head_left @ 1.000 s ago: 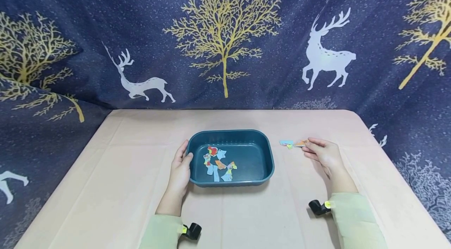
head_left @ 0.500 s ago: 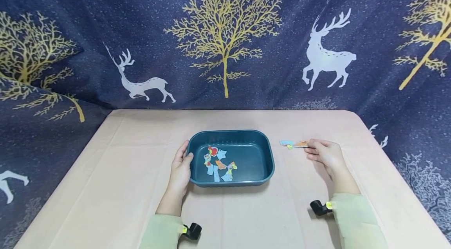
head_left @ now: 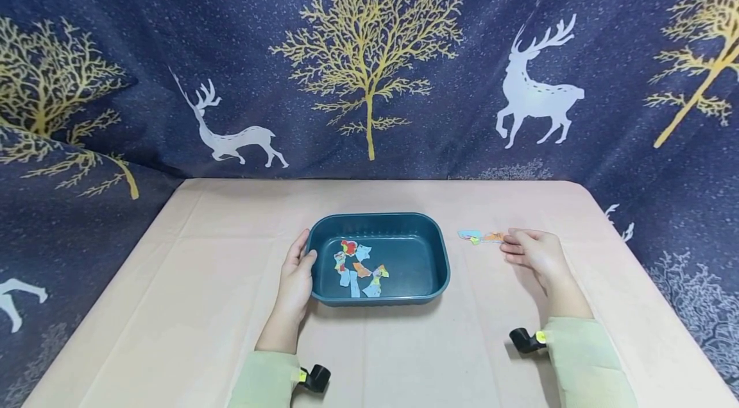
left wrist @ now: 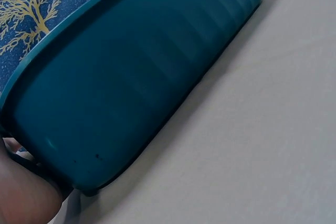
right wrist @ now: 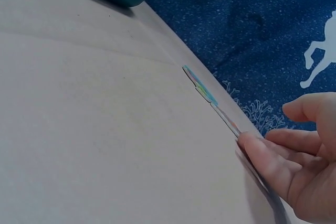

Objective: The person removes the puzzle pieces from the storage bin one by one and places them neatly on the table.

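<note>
A dark teal plastic basin [head_left: 418, 267] stands on the table in the head view, with several irregular, flat printed puzzle pieces [head_left: 361, 270] lying in its left half. My left hand [head_left: 296, 283] grips the basin's left side, thumb by the rim. In the left wrist view only part of that hand shows at the lower left, beside the basin's outer wall [left wrist: 142, 72]. Right of the basin, my right hand [head_left: 537, 254] pinches an orange puzzle piece [head_left: 493, 237] by its right end. A blue and yellow piece [head_left: 470, 234] adjoins it on the left; whether they are joined is unclear.
A pale cloth covers the table [head_left: 190, 305]. Behind it hangs a dark blue curtain [head_left: 404, 138] with gold trees and white deer. Black wrist cameras sit beside both green sleeves [head_left: 589, 357].
My right hand has shifted slightly to the right, and a little more of the orange piece shows. The left hand, basin and pieces in it have stayed put.
</note>
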The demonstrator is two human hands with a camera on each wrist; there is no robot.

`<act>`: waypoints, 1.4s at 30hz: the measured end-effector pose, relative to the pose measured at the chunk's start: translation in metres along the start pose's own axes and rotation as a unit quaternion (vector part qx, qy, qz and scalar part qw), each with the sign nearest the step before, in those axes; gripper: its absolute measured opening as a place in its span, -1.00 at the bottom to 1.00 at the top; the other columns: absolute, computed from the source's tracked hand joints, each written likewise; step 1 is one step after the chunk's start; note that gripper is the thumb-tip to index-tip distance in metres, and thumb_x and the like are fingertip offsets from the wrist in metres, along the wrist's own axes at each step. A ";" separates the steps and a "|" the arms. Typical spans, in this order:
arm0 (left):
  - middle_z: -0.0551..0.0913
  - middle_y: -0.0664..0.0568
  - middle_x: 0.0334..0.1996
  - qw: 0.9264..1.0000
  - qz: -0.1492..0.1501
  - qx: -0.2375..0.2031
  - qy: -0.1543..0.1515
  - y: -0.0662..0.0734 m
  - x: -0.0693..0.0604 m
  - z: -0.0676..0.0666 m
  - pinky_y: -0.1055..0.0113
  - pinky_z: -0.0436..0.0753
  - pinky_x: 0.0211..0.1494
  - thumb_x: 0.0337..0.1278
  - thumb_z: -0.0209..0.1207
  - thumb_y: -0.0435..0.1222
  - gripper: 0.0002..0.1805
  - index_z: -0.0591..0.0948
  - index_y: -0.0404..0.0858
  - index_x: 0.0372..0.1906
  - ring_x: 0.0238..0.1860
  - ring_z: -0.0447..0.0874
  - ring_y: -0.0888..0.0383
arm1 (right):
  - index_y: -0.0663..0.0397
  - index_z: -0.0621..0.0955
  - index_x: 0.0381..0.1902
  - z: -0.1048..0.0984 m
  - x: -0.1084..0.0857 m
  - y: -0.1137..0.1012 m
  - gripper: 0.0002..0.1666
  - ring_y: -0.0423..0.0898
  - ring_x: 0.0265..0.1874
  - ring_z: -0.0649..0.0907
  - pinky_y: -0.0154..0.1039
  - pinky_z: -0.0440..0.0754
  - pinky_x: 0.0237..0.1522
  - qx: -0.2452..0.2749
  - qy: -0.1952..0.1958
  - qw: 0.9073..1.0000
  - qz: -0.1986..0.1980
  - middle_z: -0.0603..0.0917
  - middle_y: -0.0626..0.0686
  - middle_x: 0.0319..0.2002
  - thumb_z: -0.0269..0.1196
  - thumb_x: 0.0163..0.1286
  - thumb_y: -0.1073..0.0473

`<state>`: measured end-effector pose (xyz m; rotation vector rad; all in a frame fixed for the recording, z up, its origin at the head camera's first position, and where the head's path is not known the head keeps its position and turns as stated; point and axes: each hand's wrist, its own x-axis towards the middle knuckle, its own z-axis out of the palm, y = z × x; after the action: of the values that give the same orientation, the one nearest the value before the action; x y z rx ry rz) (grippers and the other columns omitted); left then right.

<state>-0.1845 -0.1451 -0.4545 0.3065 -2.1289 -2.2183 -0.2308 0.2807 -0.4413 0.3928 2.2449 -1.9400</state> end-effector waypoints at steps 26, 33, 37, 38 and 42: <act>0.06 -0.08 0.49 1.000 0.006 -0.006 -0.002 -0.002 -0.001 0.004 0.09 0.06 0.53 0.41 -0.22 -0.37 -0.46 0.11 -0.22 0.46 0.50 -0.04 -0.03 | 0.49 0.22 0.32 0.012 -0.012 -0.019 -0.20 -0.34 -0.30 0.72 -0.35 0.70 -0.18 0.002 -0.041 0.998 -0.050 0.71 -0.33 -0.34 0.12 0.40 -0.05; 0.04 -0.05 0.50 1.000 0.007 -0.002 -0.005 -0.001 0.000 0.003 0.08 0.06 0.52 0.43 -0.23 -0.35 -0.46 0.10 -0.19 0.46 0.50 -0.05 -0.03 | 0.55 0.25 0.28 0.033 -0.014 -0.038 -0.23 -0.35 -0.25 0.71 -0.36 0.68 -0.11 -0.025 -0.072 0.992 -0.099 0.69 -0.27 -0.27 0.08 0.43 -0.04; 0.03 -0.04 0.50 1.000 0.008 -0.004 -0.006 0.000 0.000 0.001 0.08 0.05 0.53 0.44 -0.23 -0.34 -0.46 0.09 -0.19 0.46 0.51 -0.06 -0.03 | 0.55 0.28 0.26 0.048 -0.015 -0.048 -0.25 -0.32 -0.24 0.72 -0.34 0.69 -0.11 -0.034 -0.096 0.988 -0.113 0.69 -0.21 -0.23 0.08 0.44 -0.03; 0.03 -0.05 0.50 1.000 0.008 -0.005 -0.006 0.000 0.000 0.001 0.08 0.05 0.53 0.44 -0.23 -0.34 -0.46 0.09 -0.19 0.46 0.51 -0.06 -0.02 | 0.54 0.29 0.25 0.052 -0.016 -0.051 -0.26 -0.31 -0.24 0.72 -0.33 0.69 -0.11 -0.036 -0.102 0.987 -0.115 0.69 -0.20 -0.23 0.08 0.43 -0.03; 0.04 -0.06 0.49 1.000 0.007 -0.006 -0.004 0.000 0.000 0.000 0.08 0.05 0.53 0.43 -0.23 -0.35 -0.46 0.09 -0.19 0.46 0.50 -0.04 -0.03 | 0.53 0.32 0.23 0.070 -0.020 -0.061 -0.29 -0.28 -0.23 0.72 -0.32 0.70 -0.12 -0.032 -0.126 0.984 -0.119 0.72 -0.05 -0.15 0.11 0.42 -0.01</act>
<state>-0.1842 -0.1452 -0.4544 0.2816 -2.1147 -2.2266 -0.2337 0.2013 -0.3884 -0.1295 2.2627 -1.8916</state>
